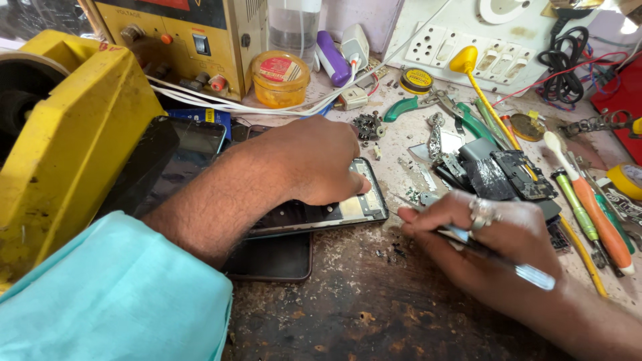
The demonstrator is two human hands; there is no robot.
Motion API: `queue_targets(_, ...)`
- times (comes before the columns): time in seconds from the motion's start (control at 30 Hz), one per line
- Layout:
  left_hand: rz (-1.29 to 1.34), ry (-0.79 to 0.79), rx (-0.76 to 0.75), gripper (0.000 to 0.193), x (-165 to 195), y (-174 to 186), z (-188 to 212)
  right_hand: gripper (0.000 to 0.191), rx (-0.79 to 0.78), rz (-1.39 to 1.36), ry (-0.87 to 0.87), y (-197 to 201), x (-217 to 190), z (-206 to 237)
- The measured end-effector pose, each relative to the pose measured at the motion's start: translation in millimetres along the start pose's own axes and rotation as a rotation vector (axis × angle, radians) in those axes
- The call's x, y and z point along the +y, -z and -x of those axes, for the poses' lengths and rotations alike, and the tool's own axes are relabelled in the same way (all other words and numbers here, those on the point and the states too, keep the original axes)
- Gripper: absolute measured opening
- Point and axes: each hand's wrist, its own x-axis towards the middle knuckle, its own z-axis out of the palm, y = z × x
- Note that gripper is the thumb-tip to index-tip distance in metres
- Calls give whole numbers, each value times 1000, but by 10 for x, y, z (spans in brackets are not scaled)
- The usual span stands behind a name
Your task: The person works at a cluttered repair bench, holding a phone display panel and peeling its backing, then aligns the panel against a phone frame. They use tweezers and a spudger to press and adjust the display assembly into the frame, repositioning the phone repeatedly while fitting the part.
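The left hand presses flat on an opened phone frame, its fingers spread over the upper end and pinning it to the tabletop. The right hand is clenched around a slim metal tool, probably tweezers, whose tip sits just right of the frame's corner. The frame looks thin, light and rigid, with exposed parts that would crack or bend under a twist; it is best held by its long edges, with pressure kept off the open middle. A dark phone lies beneath it. Loose phone parts and screwdrivers lie beyond the right fingers.
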Motion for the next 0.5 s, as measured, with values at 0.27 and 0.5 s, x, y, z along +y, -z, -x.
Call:
queue_targets(0.27,4,-42,17,48,-47,-35,-52,17,68,0,143,-61,-43,-40)
queue_targets(0.5,1,8,-15,48,-13,-21,-33,13,23,-110,-47,-33,-22,-98)
